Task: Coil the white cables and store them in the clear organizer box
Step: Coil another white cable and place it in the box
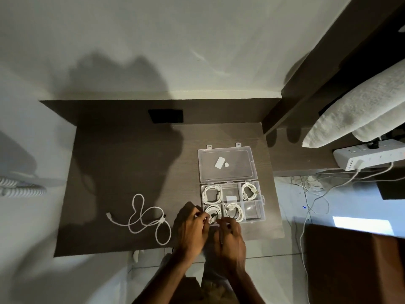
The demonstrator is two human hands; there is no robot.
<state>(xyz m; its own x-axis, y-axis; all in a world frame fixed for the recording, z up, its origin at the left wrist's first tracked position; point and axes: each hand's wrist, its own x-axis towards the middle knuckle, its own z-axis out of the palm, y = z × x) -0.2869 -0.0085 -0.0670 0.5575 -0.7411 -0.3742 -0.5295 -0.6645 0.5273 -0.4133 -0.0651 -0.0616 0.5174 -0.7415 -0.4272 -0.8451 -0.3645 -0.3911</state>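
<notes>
Five white cables: four coiled ones, at [211,194], [251,192], [213,212] and [234,211], in separate compartments of one clear organizer box [262,212], and one loose cable [149,218] on the bench [122,154]. Two hands, left [192,229] and right [230,240]. One power strip [368,154].

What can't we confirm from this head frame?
- Near-left compartment of the organizer box: left hand and right hand cover the coil; grip unclear.
- Connector types: too small.
- Loose cable plug: blurred.
- Power strip: cut off by the right edge.
</notes>
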